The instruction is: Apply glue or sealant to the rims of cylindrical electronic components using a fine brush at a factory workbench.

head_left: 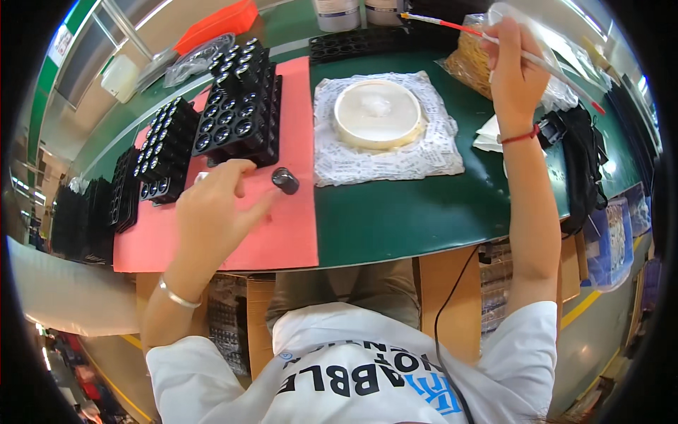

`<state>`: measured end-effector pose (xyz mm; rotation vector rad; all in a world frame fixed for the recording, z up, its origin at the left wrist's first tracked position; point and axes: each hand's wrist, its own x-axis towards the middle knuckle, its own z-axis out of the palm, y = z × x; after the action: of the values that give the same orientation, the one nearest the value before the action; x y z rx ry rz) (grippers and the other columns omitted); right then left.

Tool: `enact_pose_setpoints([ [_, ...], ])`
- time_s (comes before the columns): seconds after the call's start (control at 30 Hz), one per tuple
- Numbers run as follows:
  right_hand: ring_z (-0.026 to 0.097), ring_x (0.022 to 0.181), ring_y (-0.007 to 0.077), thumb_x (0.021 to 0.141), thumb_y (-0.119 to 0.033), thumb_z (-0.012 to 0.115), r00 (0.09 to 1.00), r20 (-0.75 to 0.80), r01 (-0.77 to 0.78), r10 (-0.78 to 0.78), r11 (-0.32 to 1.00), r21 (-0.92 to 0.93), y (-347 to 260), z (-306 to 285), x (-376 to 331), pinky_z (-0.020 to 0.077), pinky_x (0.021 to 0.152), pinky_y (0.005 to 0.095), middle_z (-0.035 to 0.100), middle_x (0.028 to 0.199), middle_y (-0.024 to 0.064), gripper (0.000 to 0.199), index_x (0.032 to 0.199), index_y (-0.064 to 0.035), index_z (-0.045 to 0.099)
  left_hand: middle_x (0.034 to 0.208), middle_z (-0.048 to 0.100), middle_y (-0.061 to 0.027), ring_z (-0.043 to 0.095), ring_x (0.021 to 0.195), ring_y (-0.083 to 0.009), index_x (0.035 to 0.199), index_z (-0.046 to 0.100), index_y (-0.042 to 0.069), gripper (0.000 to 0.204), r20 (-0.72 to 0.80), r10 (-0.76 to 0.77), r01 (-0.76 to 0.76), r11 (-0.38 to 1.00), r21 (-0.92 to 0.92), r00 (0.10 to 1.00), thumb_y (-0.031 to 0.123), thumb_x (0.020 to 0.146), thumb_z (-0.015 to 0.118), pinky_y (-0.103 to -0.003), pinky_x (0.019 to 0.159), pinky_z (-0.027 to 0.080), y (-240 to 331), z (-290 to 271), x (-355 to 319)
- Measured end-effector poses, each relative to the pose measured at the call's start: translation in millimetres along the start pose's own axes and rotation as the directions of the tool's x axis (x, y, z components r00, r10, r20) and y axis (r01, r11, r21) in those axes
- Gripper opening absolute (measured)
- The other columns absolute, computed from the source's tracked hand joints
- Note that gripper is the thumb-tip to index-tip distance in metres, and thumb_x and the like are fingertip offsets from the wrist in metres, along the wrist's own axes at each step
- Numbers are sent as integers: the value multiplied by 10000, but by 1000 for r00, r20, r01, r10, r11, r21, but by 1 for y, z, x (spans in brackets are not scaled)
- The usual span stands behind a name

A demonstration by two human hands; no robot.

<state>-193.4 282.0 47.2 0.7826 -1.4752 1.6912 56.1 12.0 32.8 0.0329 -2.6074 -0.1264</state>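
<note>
My left hand [212,208] hovers over the pink mat [293,233], its thumb and index finger apart with nothing seen between them. Close to those fingertips, a short black cylinder [284,180] rests on the mat. Beyond the hand are black trays [258,145] with rows of round black parts, some stacked high. Raised at the far right, my right hand [519,63] is closed around a thin red-and-white stick [452,26], brush-like, with a yellowish end pointing left. A round, shallow, cream-white dish [378,113] sits between my hands on a printed white sheet [431,159].
An orange-red bin [219,25] and plastic bags lie at the back left. White tubs [335,14] and another black tray [357,44] stand at the back. A bag of yellowish strands [470,63] and a black strap [583,155] occupy the right side of the green table [409,219].
</note>
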Motion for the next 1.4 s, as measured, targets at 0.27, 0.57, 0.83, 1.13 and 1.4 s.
enact_pose_setpoints([
  [0.27,450,502,29,933,-209,492,996,65,61,-57,995,-76,-17,8,-15,331,458,161,598,650,32,276,793,-8,619,674,570,-34,541,546,-173,929,620,88,327,277,39,44,956,-289,960,241,674,755,-295,503,433,-11,28,13],
  [0.57,463,489,69,953,-239,445,995,83,-57,60,998,-37,-31,20,-27,334,445,174,595,656,67,332,781,1,597,846,600,18,419,547,3,971,613,57,327,452,109,317,570,-758,885,-4,655,669,-153,472,313,-29,33,21],
  [0.83,521,494,105,950,-260,431,958,136,-273,252,946,172,-35,23,-33,361,403,187,585,676,82,319,759,-27,534,923,590,-34,533,816,-50,972,591,0,272,580,154,524,292,-800,800,-15,717,685,-184,679,425,-37,39,28],
  [1.13,376,381,103,963,-330,372,837,491,-439,243,834,335,-57,33,-51,279,406,224,447,513,39,322,752,-88,393,719,583,71,327,535,22,832,642,39,215,576,141,553,176,-815,805,164,708,765,-160,462,257,-41,45,26],
  [1.4,404,367,90,943,-436,377,799,585,-305,141,933,193,-66,38,-58,278,414,229,488,511,12,372,758,-115,415,684,561,71,321,528,14,798,644,44,250,607,126,582,185,-792,785,200,676,796,-168,457,248,-43,41,31],
])
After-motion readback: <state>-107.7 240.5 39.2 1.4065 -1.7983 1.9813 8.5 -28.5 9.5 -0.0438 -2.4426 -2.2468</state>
